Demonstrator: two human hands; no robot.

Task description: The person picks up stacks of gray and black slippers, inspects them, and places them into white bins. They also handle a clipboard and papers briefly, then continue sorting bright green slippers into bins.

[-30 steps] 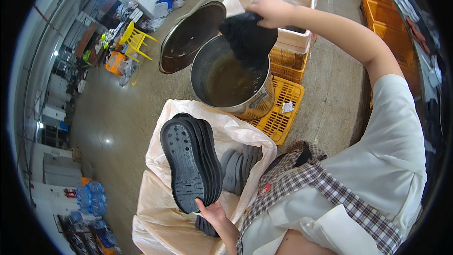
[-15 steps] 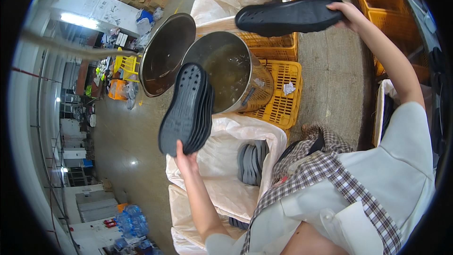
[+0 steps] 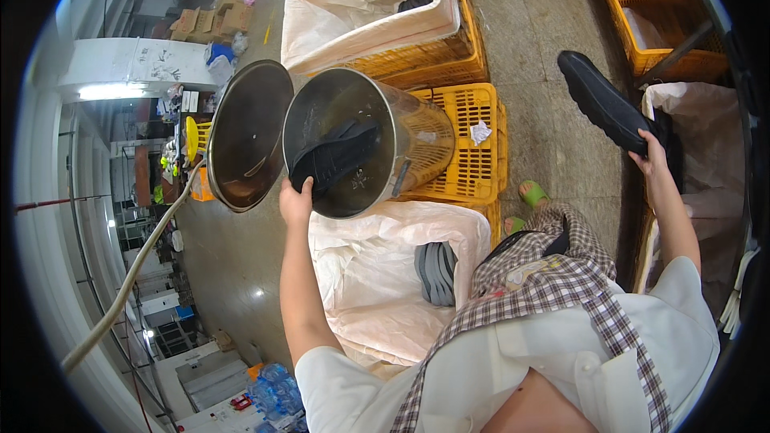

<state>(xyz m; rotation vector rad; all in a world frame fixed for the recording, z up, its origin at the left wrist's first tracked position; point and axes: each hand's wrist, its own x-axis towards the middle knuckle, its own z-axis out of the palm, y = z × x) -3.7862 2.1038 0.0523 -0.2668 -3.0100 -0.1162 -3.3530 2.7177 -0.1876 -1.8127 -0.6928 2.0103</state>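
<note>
My left hand [image 3: 297, 202] grips the heel end of some black shoe soles [image 3: 341, 159], which lie inside the mouth of a tall metal pot [image 3: 425, 132]. Cloudy liquid stands in the pot, and the soles' far ends reach down toward it; whether they are under the surface is hard to tell. Out to the right, my right hand [image 3: 651, 152] is closed on the lower end of more black soles [image 3: 603, 100], held tilted over the floor beside a lined crate. How many each hand holds cannot be made out.
The pot stands on a yellow plastic crate [image 3: 481, 168] with crumpled paper on it. A round metal lid [image 3: 249, 132] is left of the pot. Nearer me, a cloth-lined crate [image 3: 361, 289] holds grey soles [image 3: 435, 273]. Another lined crate [image 3: 361, 12] lies beyond; yellow crates [image 3: 634, 0] line the right.
My left hand has brought its soles from in front of the pot into its mouth. My right hand has swung its soles from above the far crate out to the right and lower.
</note>
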